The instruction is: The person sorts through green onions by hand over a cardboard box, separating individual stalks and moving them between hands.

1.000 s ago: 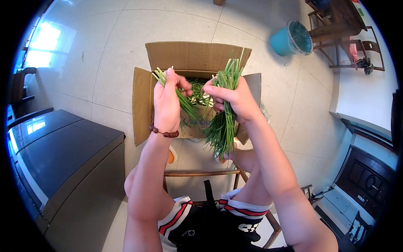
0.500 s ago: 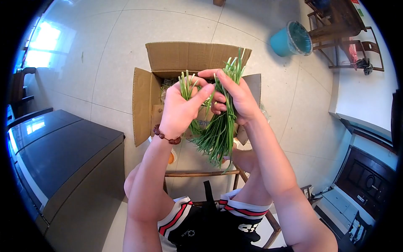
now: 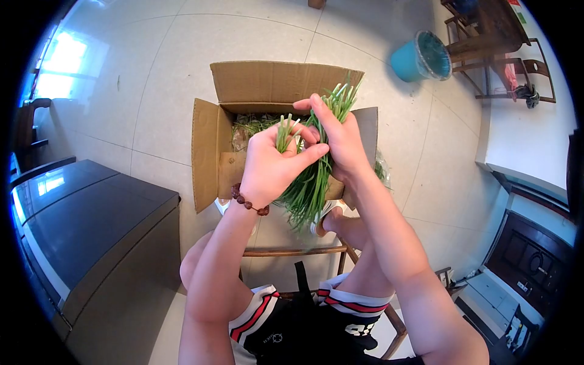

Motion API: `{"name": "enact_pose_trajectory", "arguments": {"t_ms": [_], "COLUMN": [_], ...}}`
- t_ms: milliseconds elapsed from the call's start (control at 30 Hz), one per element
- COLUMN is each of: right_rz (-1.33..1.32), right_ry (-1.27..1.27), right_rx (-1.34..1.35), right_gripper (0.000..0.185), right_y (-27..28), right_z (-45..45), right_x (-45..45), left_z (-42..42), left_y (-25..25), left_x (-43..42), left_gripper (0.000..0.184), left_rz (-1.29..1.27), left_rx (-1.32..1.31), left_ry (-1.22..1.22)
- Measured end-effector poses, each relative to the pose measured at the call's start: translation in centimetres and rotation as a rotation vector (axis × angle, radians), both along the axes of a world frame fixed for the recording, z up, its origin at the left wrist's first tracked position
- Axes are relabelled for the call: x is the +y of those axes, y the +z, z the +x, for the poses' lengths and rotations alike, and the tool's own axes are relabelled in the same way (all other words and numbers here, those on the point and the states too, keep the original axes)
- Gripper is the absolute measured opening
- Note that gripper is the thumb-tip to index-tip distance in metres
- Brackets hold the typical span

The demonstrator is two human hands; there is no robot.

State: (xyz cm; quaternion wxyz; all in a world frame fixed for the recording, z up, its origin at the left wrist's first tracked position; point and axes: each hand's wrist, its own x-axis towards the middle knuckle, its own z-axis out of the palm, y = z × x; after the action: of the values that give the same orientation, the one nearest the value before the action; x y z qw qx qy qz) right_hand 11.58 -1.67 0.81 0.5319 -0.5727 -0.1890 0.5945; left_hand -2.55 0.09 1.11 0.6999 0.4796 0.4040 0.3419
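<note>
A large bunch of garlic chives (image 3: 307, 194) hangs from my right hand (image 3: 344, 137), which is closed around it near the pale stem ends. My left hand (image 3: 274, 161), with a beaded bracelet on its wrist, grips a smaller bundle of chives (image 3: 283, 135). Its thumb and fingertips reach across to the larger bunch, touching or nearly touching it. Both hands are above an open cardboard box (image 3: 207, 152). Inside the box lie green scraps (image 3: 255, 123) and what looks like clear plastic. The hands and chives hide much of the box's inside.
Beyond the box to the right stands a blue bucket (image 3: 410, 64) with a plastic liner, beside wooden furniture (image 3: 486, 45). A dark cabinet (image 3: 91, 213) is on the left. A clear bag (image 3: 383, 170) lies against the box's right side. My knees flank a wooden bar (image 3: 295, 251).
My left hand has moved right, closer to the larger bunch. The bunch has swung slightly, its leaf tips now higher. More of the scraps in the box show.
</note>
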Motion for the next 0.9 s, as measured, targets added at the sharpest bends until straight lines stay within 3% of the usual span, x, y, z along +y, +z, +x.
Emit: {"name": "enact_pose_trajectory", "arguments": {"t_ms": [233, 333, 467, 533, 600, 900], "right_rz": [-0.030, -0.013, 0.012, 0.026, 0.046, 0.070], "right_ry": [-0.054, -0.029, -0.076, -0.098, -0.137, -0.013], "right_rx": [0.036, 0.005, 0.004, -0.007, -0.034, -0.279], "right_gripper": [0.041, 0.051, 0.048, 0.047, 0.035, 0.037], "right_y": [-0.1, -0.8, -0.7, -0.6, -0.7, -1.8], "right_z": [-0.2, -0.3, -0.6, -0.8, -1.0, -0.9], "right_x": [0.3, 0.2, 0.2, 0.3, 0.3, 0.1], "left_z": [-0.2, -0.4, -0.4, -0.1, -0.2, -0.4], "left_y": [0.1, 0.6, -0.1, -0.8, -0.5, -1.0], "left_x": [0.0, 0.2, 0.2, 0.2, 0.3, 0.3], "left_gripper": [0.017, 0.015, 0.015, 0.020, 0.021, 0.017], "left_rz": [0.000, 0.001, 0.035, 0.009, 0.018, 0.085], "left_rx": [0.197, 0.279, 0.317, 0.274, 0.303, 0.356], "left_ry": [-0.062, -0.078, -0.087, 0.060, 0.040, 0.019]}}
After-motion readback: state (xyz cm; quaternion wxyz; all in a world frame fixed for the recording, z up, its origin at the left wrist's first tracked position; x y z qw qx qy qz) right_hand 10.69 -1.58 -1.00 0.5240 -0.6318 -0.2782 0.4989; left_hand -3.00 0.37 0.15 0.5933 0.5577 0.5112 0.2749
